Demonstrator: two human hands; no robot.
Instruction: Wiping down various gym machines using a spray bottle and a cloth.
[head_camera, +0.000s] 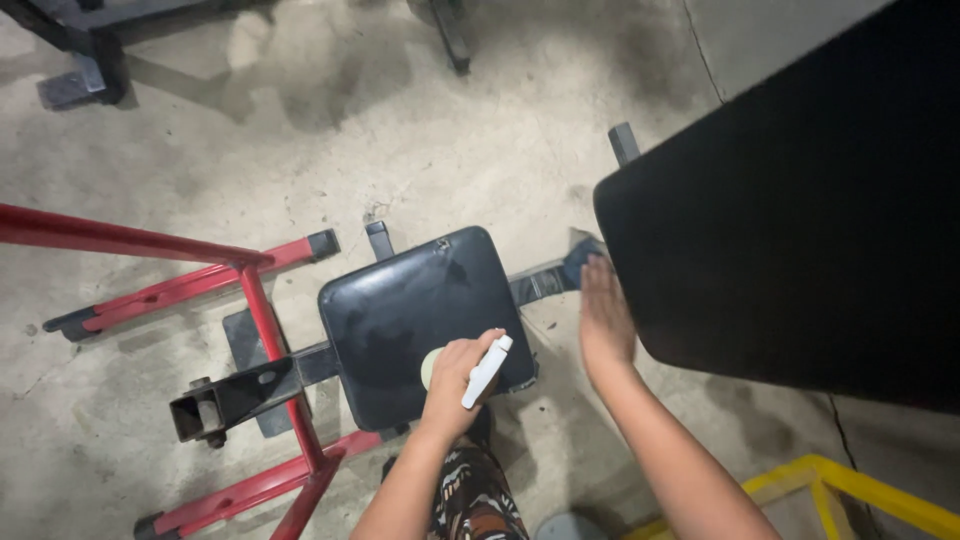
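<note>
My left hand (455, 380) is closed around a white spray bottle (487, 369), its nozzle pointing up and right, over the near edge of a black padded seat (410, 300). A pale round part of the bottle (429, 366) shows under my fingers. My right hand (605, 318) is flat with fingers together, pressed against the lower left edge of a large black back pad (800, 220). A dark cloth (580, 262) sits just beyond its fingertips; whether the hand touches it is unclear.
A red metal frame (250, 290) runs along the left of the seat, with a black steel bracket (230, 398) below. Concrete floor (400, 120) lies around. A yellow frame (850, 485) is at the lower right. Dark equipment feet (80, 70) stand at the top left.
</note>
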